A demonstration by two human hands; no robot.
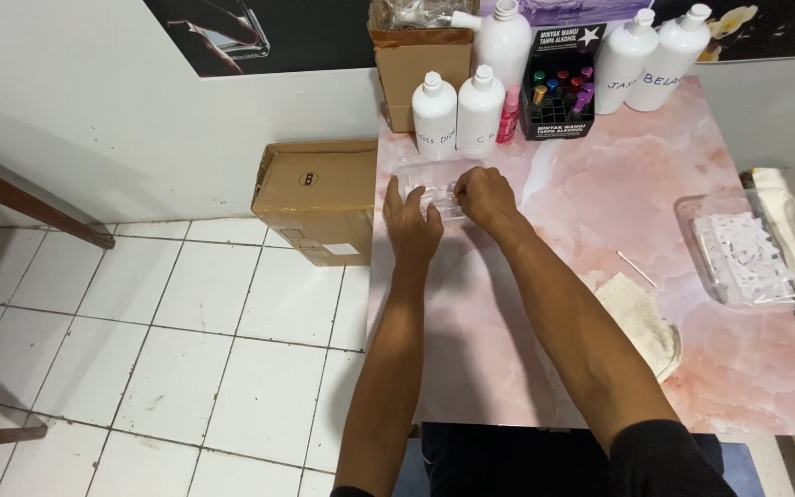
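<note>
Both hands were at the far left part of the pink marble-patterned tabletop [600, 276], working on a shallow clear plastic tray [420, 189] that lay flat there, just in front of two short white plastic bottles [457, 115].

The left hand [413, 221] rested palm-down on the tray's near left portion, fingers spread apart and pressing flat, apparently to steady it. The right hand [485, 196] was curled, fingertips drawn together at the tray's right end; whether it pinched the rim or something small inside could not be told, as the plastic was transparent and the knuckles hid the contact.

Placement appeared orderly: the tall white bottles [650, 55] and a black rack of small coloured vials [558, 92] stood along the wall, leaving the middle of the surface for work. A brown cardboard box [420, 60] stood at the back left corner.

Edges: the tray sat close to the table's left edge, beyond which a closed cardboard carton [315, 198] rested on the white tiled floor [186, 350]. Open room lay to the right and towards the person. Further right lay a crumpled beige cloth [641, 322], a thin white stick [635, 267], and a clear container of white paper slips [747, 253] near the right edge.
</note>
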